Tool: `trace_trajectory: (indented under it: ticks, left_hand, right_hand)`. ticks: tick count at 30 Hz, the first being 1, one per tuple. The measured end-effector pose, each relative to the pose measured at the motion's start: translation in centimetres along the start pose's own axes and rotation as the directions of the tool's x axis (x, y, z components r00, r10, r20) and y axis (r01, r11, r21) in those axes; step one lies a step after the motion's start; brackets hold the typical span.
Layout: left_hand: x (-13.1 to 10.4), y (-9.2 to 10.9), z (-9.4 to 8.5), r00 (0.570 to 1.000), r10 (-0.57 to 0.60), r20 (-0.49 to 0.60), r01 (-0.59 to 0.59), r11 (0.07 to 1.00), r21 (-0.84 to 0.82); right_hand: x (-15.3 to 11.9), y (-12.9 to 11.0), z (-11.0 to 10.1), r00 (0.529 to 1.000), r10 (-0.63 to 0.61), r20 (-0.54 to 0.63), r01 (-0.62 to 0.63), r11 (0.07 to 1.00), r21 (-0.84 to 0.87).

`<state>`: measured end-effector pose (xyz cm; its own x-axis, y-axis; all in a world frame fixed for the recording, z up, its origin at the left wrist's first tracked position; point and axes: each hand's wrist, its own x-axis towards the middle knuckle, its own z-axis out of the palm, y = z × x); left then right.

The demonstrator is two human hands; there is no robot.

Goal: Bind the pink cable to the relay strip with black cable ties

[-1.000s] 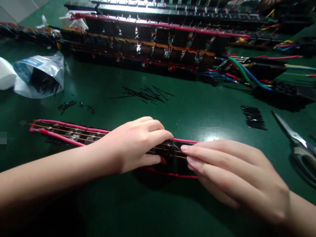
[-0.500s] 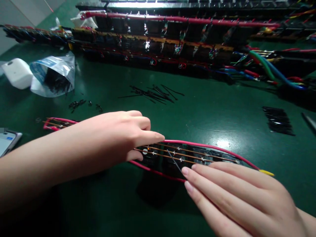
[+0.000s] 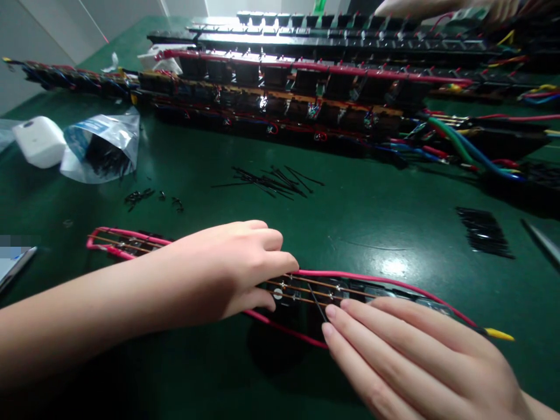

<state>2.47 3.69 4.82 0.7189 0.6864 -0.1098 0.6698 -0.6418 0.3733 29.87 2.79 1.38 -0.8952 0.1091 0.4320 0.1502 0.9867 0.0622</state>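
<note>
A long black strip assembly [image 3: 306,297] with thin copper-coloured rods and a pink-red wire [image 3: 376,278] along its edge lies on the green table. My left hand [image 3: 249,268] is closed around the strip's middle, forefinger on the pink wire and thumb on the near side. Between the thumb and fingertips of my right hand [image 3: 411,356] is a thin black tie [image 3: 318,303], its free end over the rods. The palm and fingers of that hand cover the strip's right part. A yellow tip [image 3: 499,334] shows at the right end.
Black ties lie in a loose pile [image 3: 266,181] and a flat bundle [image 3: 485,232]. Rows of wired black assemblies [image 3: 280,87] stand behind. At left are an open plastic bag [image 3: 102,149], a white object [image 3: 39,142] and a phone [image 3: 15,262]. Another person's hand [image 3: 503,10] shows at top right.
The view has shifted, showing more of the table's far side. My left hand and the strip appear lower and further right. Another person's hand has come into view. Both holds look the same.
</note>
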Motion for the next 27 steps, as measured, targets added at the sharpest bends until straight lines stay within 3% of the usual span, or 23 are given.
trace_trajectory:
  ticks: [9, 18, 24, 27]
  left_hand:
    - [0.1, 0.0, 0.5, 0.998, -0.029, -0.062, 0.025, 0.998, -0.055]
    - [0.3, 0.5, 0.8, 0.996, -0.084, 0.01, 0.085, 0.985, -0.15]
    - [0.9, 1.4, 1.4, 0.98, -0.197, 0.034, 0.199, 0.947, -0.251]
    - [1.3, 1.7, 1.6, 0.959, -0.278, 0.046, 0.273, 0.875, -0.401]
  right_hand:
    - [0.1, 0.4, 0.5, 1.0, 0.017, -0.011, -0.016, 0.999, 0.027]
    - [0.4, 0.2, 0.9, 0.998, 0.056, 0.002, -0.056, 0.997, 0.044]
    - [1.2, 0.2, 0.6, 0.997, 0.074, 0.036, -0.076, 0.996, 0.049]
    - [1.4, 0.2, 0.6, 0.996, 0.075, 0.044, -0.077, 0.996, 0.048]
